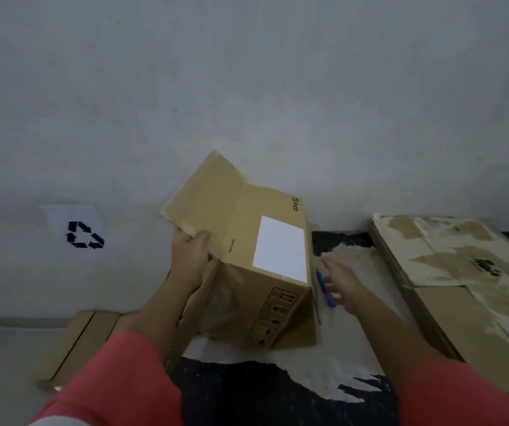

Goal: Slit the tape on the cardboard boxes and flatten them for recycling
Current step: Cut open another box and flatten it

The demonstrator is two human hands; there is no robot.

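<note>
Left grip (190,256) holds opened flap of brown cardboard box (247,302); right grip (347,287) spread empty by slim blue tool (328,298); bottom tape next, probably.

box (247,272) tan, white label (280,249); sleeves (124,379) coral; cutter (327,292) blue; recycling sign (84,235) white, black arrows

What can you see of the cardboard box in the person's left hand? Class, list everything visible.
The box is brown cardboard, still unflattened and tilted, its lower end on the black-and-white mat. One long flap is open, pointing up and away. A blank white label sits on the upper face, and black handling symbols are printed on the near side. The left hand grips the open flap's edge.
</note>
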